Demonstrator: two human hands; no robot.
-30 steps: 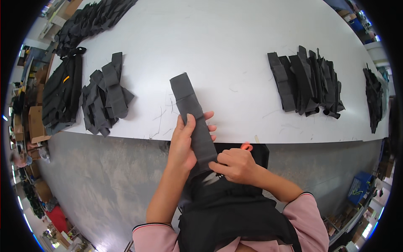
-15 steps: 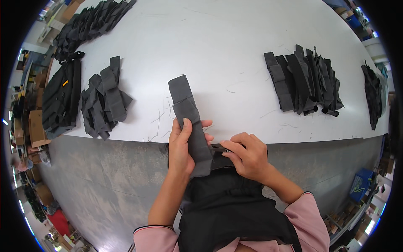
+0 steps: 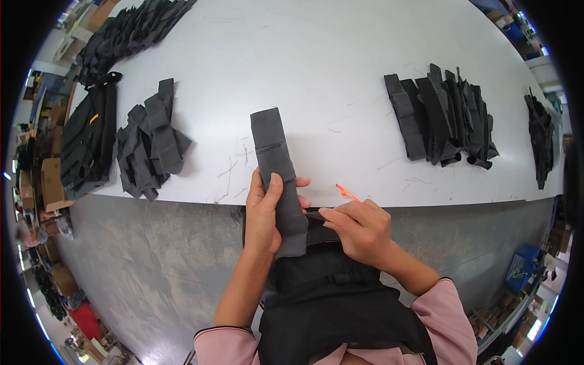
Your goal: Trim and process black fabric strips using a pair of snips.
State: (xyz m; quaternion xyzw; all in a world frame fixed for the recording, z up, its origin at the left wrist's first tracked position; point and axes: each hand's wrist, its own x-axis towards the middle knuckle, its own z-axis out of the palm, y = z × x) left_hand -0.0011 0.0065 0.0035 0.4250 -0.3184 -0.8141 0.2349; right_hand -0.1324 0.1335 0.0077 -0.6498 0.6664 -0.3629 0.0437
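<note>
My left hand grips a long dark grey fabric strip, thumb on top and fingertips showing past its right edge. The strip stands lengthwise over the near table edge, with a seam or fold across its upper part. Just to the right, my right hand is closed in a pinch around a small orange-ended tool. Its orange end sticks out above the knuckles. Most of the tool is hidden in the fingers, so its kind is unclear. The right fingertips are close to the strip's right edge but apart from it.
On the white table, a pile of grey strips lies left, beside a black bag. Another strip pile lies right, with dark pieces beyond it. More dark pieces are far left. Loose threads are scattered about.
The orange end of the tool has come into sight above my right hand as the hand turned. The strip's top has shifted slightly right and become more upright.
</note>
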